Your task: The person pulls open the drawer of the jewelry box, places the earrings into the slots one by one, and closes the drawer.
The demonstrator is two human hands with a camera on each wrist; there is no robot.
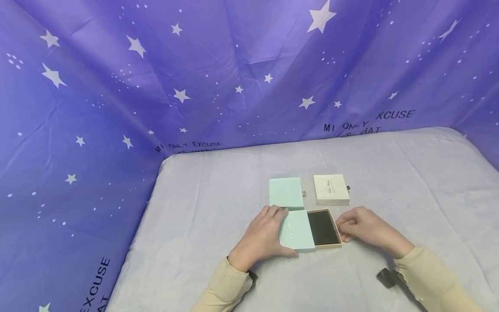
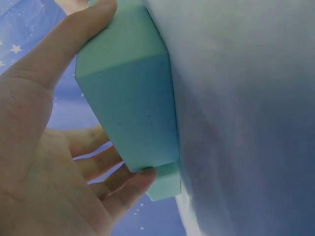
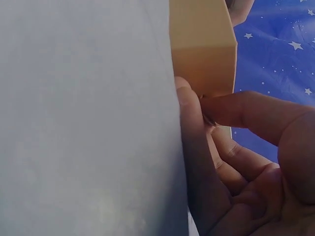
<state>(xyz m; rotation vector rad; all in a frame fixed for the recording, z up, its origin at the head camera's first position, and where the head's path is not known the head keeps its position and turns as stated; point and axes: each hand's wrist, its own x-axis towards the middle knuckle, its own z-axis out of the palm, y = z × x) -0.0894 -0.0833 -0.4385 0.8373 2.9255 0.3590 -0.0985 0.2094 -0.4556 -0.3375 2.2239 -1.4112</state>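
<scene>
A mint-green drawer box lies on the cloth-covered surface, its tan-edged drawer pulled partly out to the right. Black lining shows inside the drawer. My left hand grips the box's outer sleeve, thumb on the near side and fingers at the far side; the left wrist view shows the sleeve's mint end between them. At the drawer's right end, my right hand pinches a small pull tab between thumb and finger, mostly hidden by the fingertips. The drawer's tan end wall fills the top of the right wrist view.
Behind the held box lies a second mint-green box with a small pinkish tab on its right. A cream box with dark lettering and a black tab sits to the right of that. A purple star-print curtain hangs around the pale cloth.
</scene>
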